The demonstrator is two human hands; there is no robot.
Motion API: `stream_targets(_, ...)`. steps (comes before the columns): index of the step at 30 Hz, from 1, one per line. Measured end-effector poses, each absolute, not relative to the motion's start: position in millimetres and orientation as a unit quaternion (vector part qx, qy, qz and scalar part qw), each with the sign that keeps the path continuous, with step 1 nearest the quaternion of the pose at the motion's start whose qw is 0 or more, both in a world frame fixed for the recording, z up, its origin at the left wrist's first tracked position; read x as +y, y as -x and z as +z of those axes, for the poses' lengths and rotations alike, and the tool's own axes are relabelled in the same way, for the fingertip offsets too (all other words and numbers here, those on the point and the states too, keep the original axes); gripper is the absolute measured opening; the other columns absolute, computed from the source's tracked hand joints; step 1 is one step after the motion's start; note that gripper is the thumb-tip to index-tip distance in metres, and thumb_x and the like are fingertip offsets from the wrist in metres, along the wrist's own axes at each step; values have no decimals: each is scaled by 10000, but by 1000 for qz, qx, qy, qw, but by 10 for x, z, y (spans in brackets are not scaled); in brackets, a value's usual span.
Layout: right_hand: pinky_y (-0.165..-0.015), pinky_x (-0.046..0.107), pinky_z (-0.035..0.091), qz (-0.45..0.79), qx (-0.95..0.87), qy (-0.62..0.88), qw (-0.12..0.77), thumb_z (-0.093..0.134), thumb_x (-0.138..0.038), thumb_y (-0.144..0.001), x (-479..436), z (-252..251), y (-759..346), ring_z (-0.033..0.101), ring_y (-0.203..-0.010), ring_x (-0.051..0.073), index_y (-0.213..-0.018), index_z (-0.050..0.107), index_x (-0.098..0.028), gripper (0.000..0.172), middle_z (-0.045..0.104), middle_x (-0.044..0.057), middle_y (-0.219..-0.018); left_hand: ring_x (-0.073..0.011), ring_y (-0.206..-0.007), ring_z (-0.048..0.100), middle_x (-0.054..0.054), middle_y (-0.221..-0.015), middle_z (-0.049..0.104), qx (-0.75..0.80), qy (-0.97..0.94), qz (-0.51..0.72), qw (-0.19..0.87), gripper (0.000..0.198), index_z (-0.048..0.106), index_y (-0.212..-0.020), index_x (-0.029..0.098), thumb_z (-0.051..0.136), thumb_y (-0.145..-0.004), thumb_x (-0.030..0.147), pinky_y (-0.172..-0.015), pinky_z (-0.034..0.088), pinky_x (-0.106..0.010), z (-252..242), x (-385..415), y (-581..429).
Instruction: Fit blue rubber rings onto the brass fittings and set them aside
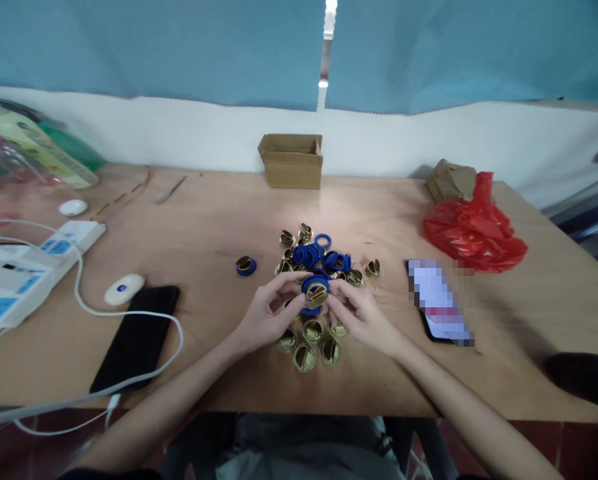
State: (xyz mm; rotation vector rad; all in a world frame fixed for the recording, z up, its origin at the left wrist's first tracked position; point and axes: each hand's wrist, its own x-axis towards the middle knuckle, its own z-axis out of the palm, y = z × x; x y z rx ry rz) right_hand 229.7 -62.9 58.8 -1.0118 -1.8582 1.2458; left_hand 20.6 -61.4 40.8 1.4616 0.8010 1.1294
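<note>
Between the fingertips of both my hands is a round brass-coloured piece (317, 293) with a raised bar across it and a blue ring (315, 280) around its upper edge. My left hand (273, 310) pinches it from the left, thumb low and forefinger high. From the right, my right hand (361, 313) grips the same piece with thumb and fingers. Several similar brass pieces (305, 357) lie just below the hands. Beyond them sits a heap of blue rings (306, 254) mixed with more brass pieces. One brass piece on a blue ring (246, 266) lies apart at the left.
An open cardboard box (293, 167) stands by the wall. To the right are a lit phone (436, 300) and a red plastic bag (473, 233). At left lie a dark phone (137, 337), a white cable (181, 333), a power strip (23, 280) and tweezers (171, 190).
</note>
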Motion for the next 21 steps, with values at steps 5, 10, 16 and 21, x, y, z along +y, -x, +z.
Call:
stream_targets(5, -549, 229, 452, 442, -735, 392, 332, 442, -305, -1050, -621, 583, -2308, 580, -551, 94, -907, 551, -203, 207, 639, -18, -703, -179, -867, 769, -85, -1008, 784, 327, -603, 480, 547, 323, 586, -1256, 177, 634, -942, 236, -834, 622, -296, 386, -621, -228)
stream_targets(10, -575, 254, 466, 420, -750, 400, 317, 412, -296, -1055, -630, 592, -2309, 612, -566, 115, -898, 546, -207, 225, 645, -7, -697, -187, -822, 775, -76, -914, 784, 349, -613, 458, 542, 330, 577, -1252, 162, 629, -945, 271, -795, 629, -302, 355, -619, -227)
stream_targets(16, -563, 245, 459, 397, -753, 412, 326, 440, -321, -1045, -641, 653, -2315, 600, -611, 121, -1017, 584, -200, 191, 637, -5, -739, -188, -949, 758, -92, -1022, 775, 358, -623, 471, 512, 263, 602, -1183, 171, 630, -944, 279, -859, 611, -291, 413, -614, -240)
stream_targets(21, -558, 246, 463, 366, -763, 413, 337, 454, -316, -1039, -658, 645, -2321, 603, -610, 123, -1142, 593, -196, 210, 640, -10, -729, -167, -945, 745, -73, -1010, 756, 364, -641, 483, 473, 150, 660, -1068, 175, 611, -951, 254, -867, 602, -271, 391, -597, -242)
